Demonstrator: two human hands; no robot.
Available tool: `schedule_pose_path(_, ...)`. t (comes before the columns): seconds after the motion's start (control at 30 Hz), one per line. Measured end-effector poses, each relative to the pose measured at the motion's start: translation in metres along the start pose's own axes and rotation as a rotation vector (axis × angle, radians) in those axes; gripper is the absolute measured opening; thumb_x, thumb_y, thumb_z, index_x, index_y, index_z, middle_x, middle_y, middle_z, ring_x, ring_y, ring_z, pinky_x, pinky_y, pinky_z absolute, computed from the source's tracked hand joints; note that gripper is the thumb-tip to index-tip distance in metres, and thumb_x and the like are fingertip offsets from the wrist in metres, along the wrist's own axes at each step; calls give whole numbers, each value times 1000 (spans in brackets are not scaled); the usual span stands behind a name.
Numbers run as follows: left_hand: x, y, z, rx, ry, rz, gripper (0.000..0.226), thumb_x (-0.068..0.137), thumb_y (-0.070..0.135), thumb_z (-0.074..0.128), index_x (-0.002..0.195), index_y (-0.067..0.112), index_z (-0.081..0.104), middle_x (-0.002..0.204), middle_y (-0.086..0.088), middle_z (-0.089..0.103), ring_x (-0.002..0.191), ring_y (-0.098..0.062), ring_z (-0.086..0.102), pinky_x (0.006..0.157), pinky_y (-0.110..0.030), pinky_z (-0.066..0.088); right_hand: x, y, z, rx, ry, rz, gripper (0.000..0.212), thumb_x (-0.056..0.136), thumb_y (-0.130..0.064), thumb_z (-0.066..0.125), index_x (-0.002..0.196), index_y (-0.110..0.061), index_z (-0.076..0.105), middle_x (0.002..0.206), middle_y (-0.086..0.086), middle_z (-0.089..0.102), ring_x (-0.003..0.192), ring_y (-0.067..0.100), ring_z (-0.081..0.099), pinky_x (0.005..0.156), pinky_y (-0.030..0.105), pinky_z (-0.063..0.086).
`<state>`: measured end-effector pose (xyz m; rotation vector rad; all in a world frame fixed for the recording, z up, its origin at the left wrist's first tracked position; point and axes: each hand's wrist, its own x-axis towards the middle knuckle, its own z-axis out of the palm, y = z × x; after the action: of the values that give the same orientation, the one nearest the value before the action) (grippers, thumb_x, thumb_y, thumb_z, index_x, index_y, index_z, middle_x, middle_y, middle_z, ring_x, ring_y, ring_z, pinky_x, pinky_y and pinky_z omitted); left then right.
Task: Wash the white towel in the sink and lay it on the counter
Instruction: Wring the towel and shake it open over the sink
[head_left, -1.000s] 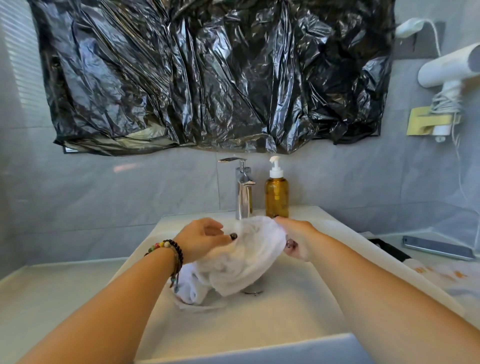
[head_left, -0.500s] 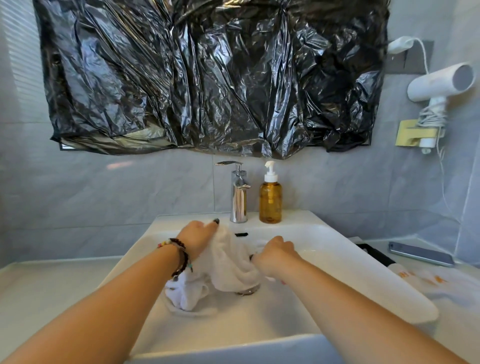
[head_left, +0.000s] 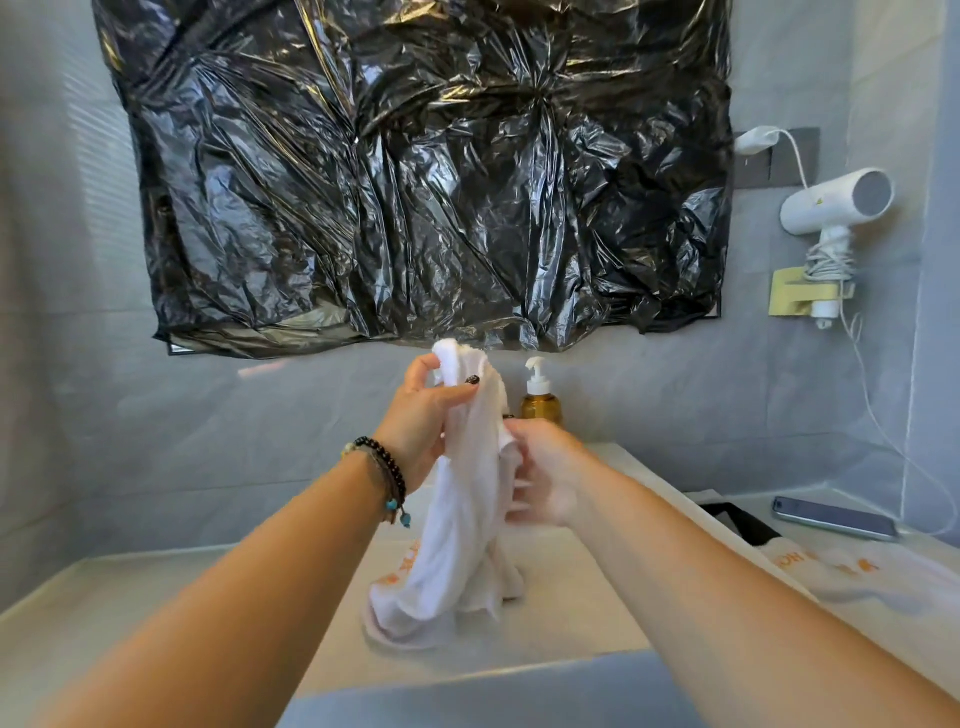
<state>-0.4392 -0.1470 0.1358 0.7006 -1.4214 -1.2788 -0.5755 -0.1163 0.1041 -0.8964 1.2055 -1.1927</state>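
Observation:
The white towel hangs in a long bunch over the white sink, its lower end touching the basin floor. My left hand, with a beaded bracelet on the wrist, grips the towel's top end, lifted to the level of the faucet, which the towel hides. My right hand holds the towel's middle from the right, fingers curled round the cloth. Orange print shows on the towel's lower part.
An amber soap pump bottle stands behind the sink. On the right counter lie a phone, a black strap and a white printed cloth. A hair dryer hangs on the wall. The left counter is pale stone.
Both hands have lifted the towel out of the basin. My left hand rose with the top end, and my right hand moved up to the towel's middle. The camera tilted upward.

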Motion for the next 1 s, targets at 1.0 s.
schedule_pose_path(1.0, -39, -69, -85, 817, -255, -909, 56, 53, 33, 95, 93, 10, 63, 102, -4, 62, 91, -22, 60, 69, -28, 51, 11, 44, -66, -743, 3, -50, 72, 72, -51, 80, 128, -21, 46, 128, 3, 52, 112, 22, 52, 86, 30, 44)
